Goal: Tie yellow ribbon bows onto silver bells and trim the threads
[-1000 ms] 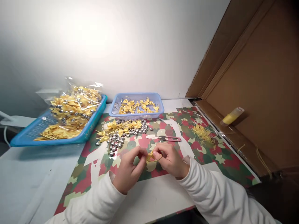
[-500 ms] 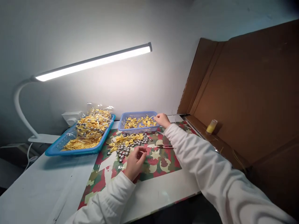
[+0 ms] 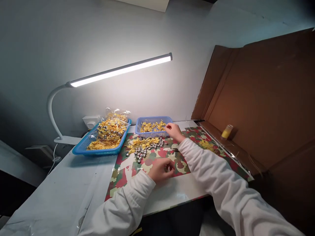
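My right hand [image 3: 175, 131] is at the right end of a small periwinkle basket [image 3: 150, 134], its fingertips pinched together by the rim. Anything between those fingertips is too small to make out. Inside the basket lie yellow ribbon bows [image 3: 147, 127]. My left hand [image 3: 162, 169] hovers low over the front of the camouflage-patterned mat [image 3: 182, 166], thumb and fingers curled into a pinch whose contents I cannot make out. Between hands and basket, yellow bows with thin stems [image 3: 141, 144] lie beside a scatter of shiny silver beads [image 3: 140, 154].
A larger blue basket [image 3: 98, 152] at left holds a heap of yellow bows and silver beads, partly in clear plastic. A lit lamp [image 3: 123, 70] arches above. Cardboard [image 3: 261, 98] walls the right side, with a small yellow-filled container [image 3: 226, 131]. Yellow strands [image 3: 208, 145] lie beyond my right forearm.
The camera view has shifted, so the scene sits further right. My left hand has moved right and nearer the mat's front edge. The right hand stays by the small basket's right end.
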Demonstrator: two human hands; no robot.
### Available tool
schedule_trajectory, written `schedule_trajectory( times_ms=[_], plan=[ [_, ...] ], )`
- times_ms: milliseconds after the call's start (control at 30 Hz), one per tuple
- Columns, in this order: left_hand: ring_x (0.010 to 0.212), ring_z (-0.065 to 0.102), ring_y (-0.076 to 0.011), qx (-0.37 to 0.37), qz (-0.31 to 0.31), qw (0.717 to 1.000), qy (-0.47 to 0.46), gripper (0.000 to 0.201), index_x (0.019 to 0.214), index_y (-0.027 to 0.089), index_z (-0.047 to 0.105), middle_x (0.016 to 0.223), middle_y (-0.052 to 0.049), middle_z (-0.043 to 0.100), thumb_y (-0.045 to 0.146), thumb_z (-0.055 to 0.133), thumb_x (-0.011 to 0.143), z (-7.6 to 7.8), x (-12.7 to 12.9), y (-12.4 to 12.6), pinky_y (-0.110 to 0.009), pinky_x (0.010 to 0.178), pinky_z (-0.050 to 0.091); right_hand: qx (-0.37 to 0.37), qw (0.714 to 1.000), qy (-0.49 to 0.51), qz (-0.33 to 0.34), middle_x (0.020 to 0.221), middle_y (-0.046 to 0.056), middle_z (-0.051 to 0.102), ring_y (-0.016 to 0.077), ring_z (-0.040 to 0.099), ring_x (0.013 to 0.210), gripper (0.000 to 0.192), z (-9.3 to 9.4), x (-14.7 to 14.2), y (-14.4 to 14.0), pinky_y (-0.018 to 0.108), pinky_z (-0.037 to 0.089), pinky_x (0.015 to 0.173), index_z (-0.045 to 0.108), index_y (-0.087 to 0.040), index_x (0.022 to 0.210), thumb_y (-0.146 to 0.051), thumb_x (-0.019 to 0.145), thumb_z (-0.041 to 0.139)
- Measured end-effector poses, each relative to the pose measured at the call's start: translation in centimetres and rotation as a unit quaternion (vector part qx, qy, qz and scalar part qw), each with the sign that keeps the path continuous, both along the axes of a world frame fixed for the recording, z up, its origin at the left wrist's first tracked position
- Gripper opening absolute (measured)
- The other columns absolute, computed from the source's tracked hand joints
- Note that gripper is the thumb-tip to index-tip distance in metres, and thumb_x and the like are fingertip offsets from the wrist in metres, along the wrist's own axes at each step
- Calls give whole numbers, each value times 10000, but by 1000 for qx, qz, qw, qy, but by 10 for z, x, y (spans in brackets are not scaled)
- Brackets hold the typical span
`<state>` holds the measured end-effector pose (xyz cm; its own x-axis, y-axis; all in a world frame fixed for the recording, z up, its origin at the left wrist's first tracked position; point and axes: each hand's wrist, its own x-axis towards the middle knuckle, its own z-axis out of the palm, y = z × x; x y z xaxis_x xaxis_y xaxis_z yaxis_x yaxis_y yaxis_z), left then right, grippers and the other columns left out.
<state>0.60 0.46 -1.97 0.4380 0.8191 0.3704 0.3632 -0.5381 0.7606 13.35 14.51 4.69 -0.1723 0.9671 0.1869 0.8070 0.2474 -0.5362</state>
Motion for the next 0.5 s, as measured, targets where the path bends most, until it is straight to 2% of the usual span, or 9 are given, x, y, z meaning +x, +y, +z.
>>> schedule_trajectory(
  times_ms=[100, 200, 300, 400, 500],
  plan=[
    [475, 520, -120, 0, -42, 999, 25, 85, 599, 232, 640, 523, 28, 601, 154, 613, 619, 0, 3, -5, -229, 497, 427, 10, 999, 10, 44, 890, 32, 719, 139, 646, 816, 179, -21, -1, -34, 235, 480, 752, 686, -153, 908, -228, 898, 523],
    [459, 509, -113, 8, -7, 999, 38, 82, 587, 229, 633, 511, 39, 603, 147, 636, 590, 1, -2, 0, -227, 501, 414, 3, 998, 3, 60, 832, 16, 728, 150, 640, 782, 82, -37, 6, -56, 242, 446, 729, 696, -175, 763, -165, 773, 615],
    [520, 508, -127, 28, 128, 991, 27, 83, 627, 210, 605, 592, 8, 628, 223, 587, 707, 5, -16, 15, -255, 562, 411, 7, 1000, -6, 25, 886, 56, 730, 199, 634, 867, 115, -46, 18, -60, 307, 420, 796, 699, -167, 752, -139, 770, 589],
    [559, 503, -142, 38, 272, 962, 9, 196, 705, 197, 578, 642, -13, 614, 308, 475, 829, 8, -31, 29, -270, 585, 403, 2, 1000, -13, 15, 930, 61, 725, 218, 622, 927, 102, -51, 27, -57, 342, 395, 844, 707, -175, 776, -163, 776, 606],
    [585, 520, -148, 36, 332, 943, 13, 167, 780, 194, 582, 712, -16, 632, 311, 472, 827, 8, -41, 36, -271, 597, 414, -14, 999, -19, 25, 934, 62, 722, 222, 611, 952, 86, -54, 32, -55, 348, 383, 853, 717, -180, 777, -208, 781, 636]
  ],
)
